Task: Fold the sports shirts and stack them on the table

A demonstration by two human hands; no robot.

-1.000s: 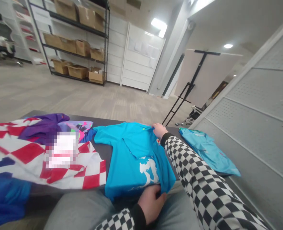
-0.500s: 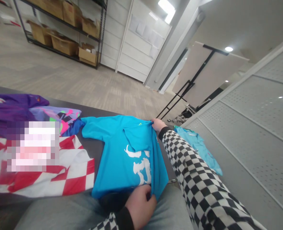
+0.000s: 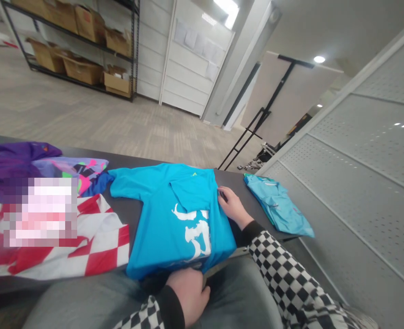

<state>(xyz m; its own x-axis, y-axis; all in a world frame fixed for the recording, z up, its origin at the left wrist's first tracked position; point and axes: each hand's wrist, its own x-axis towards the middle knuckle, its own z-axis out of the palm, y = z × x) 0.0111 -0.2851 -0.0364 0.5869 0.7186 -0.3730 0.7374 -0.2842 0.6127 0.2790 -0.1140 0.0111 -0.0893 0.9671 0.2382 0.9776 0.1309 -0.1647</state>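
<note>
A blue T-shirt with white lettering lies spread on the dark table, its right side folded inward and that sleeve lying across the front. At the folded right edge, my right hand touches the cloth with loosely bent fingers, open. My left hand is at the near hem, above my lap. Its thumb is apart from the cloth, while its other fingers are mostly hidden; the hand looks open.
Left of the shirt lie a red-and-white checked garment and a purple garment. A folded light-blue garment lies at right, beside a perforated grey panel. Beyond the table stands a shelf with cardboard boxes.
My right hand has let go of the shirt's upper edge and come nearer along the fold. The right side now lies flatter. My left hand has let go of the hem corner and shifted slightly left.
</note>
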